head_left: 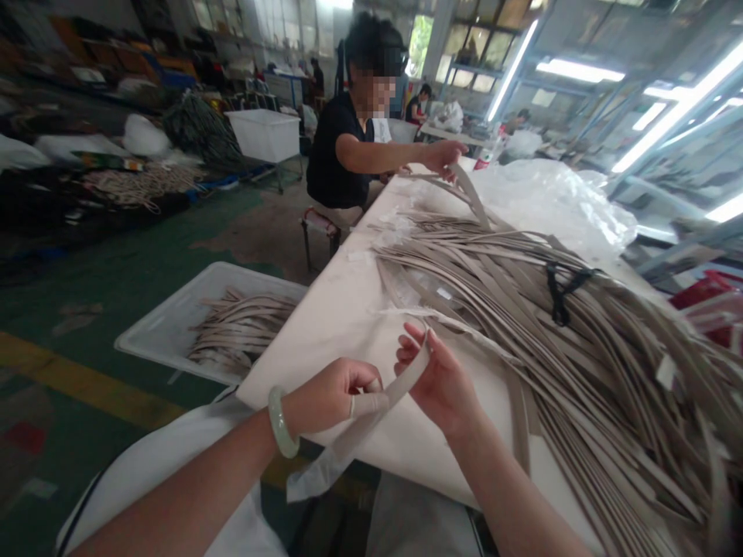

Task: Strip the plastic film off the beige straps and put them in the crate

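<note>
Between my two hands runs a flat beige strap, slanting down to the left over the near edge of the table. Its lower end looks whitish and translucent, like a plastic sleeve. My left hand, with a pale green bangle on the wrist, is closed on the strap about midway, thumb along it. Higher up, my right hand pinches the strap between thumb and fingers, the other fingers curled loosely. Just beyond and to the right lies a large heap of similar straps, with a black tie on it.
A white table reaches away from me. On the floor at its left stands a white tub of straps. Across the table a seated co-worker lifts a strap. Clear plastic sheeting lies at the back right.
</note>
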`<action>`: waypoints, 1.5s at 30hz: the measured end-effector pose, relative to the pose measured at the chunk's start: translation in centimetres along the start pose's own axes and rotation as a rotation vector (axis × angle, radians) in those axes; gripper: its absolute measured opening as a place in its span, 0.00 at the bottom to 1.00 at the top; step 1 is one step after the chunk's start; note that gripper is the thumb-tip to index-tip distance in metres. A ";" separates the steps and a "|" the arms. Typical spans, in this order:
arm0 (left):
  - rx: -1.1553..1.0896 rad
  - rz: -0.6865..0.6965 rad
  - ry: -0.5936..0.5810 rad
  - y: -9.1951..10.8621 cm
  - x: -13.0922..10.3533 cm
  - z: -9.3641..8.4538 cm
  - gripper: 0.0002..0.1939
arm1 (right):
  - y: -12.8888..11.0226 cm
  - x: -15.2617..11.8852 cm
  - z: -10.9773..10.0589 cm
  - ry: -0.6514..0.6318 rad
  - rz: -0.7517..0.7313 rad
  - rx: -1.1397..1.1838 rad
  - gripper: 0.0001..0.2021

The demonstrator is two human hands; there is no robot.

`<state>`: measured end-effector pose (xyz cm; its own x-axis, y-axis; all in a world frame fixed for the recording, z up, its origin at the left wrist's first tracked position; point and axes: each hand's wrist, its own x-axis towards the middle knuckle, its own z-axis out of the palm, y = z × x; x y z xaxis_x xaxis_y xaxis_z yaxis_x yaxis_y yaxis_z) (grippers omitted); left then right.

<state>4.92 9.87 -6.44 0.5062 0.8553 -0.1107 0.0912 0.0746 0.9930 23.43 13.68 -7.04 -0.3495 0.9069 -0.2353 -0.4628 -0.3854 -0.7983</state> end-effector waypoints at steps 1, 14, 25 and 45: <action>-0.019 -0.018 -0.003 -0.1 -0.2 -0.1 0.19 | -0.1 0.4 0.0 0.034 -0.047 -0.010 0.16; -0.152 -0.123 0.004 -1.8 -2.1 0.6 0.15 | 1.6 -1.8 1.5 0.089 -0.150 -0.192 0.19; -0.365 -0.150 -0.023 -2.3 -2.6 2.2 0.22 | 0.7 -2.9 1.9 0.273 -0.593 -0.879 0.21; -0.512 -0.158 -0.210 -1.7 -2.6 2.3 0.23 | 2.0 -6.5 2.8 0.263 -0.517 -0.987 0.17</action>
<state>5.43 6.35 -7.90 0.6842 0.6974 -0.2130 -0.2212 0.4768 0.8507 22.52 6.49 -5.60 -0.0681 0.9705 0.2314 0.3803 0.2397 -0.8932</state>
